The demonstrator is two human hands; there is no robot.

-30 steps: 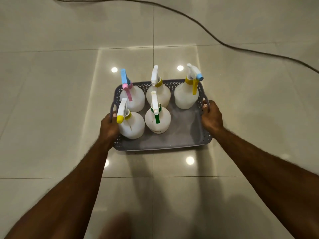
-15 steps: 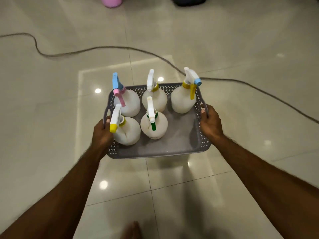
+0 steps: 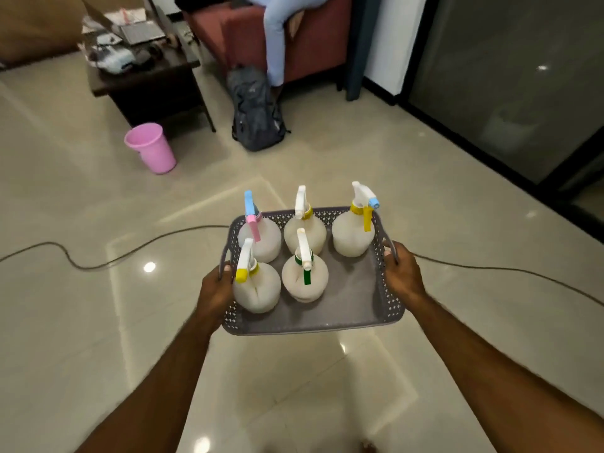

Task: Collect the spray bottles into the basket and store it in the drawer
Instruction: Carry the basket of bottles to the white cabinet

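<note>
Grey perforated plastic basket (image 3: 327, 325) is held up off the cream glossy tile floor (image 3: 81, 322), carried between both hands, five white round plastic spray bottles standing inside: pink-and-blue trigger one (image 3: 260, 238), white-and-yellow one (image 3: 305, 232) and yellow-collar blue-nozzle one (image 3: 353, 233) on the far side from the fingers, yellow-nozzle one (image 3: 256, 291) right against the left fingers, green-collar one (image 3: 305, 279) between the two hands. Left hand (image 3: 215, 289) has fingers curled round the left handle; right hand (image 3: 402, 273) has fingers wrapped round the right handle, firm hold on both. Risks, as a judgement: bottles are loose and top-heavy, the basket corner nearest the right fingers is bare, so a tilt could slide or topple them that way. Thin dark cable (image 3: 98, 264) runs across the floor beyond the fingers on both sides, a trip hazard when walking forward. Further out past the fingertips sit a pink plastic bucket (image 3: 152, 148), a dark grey backpack (image 3: 256, 112) and a dark wooden table (image 3: 147, 80), obstacles on the path. Drawer not in view, so route cannot be told.
</note>
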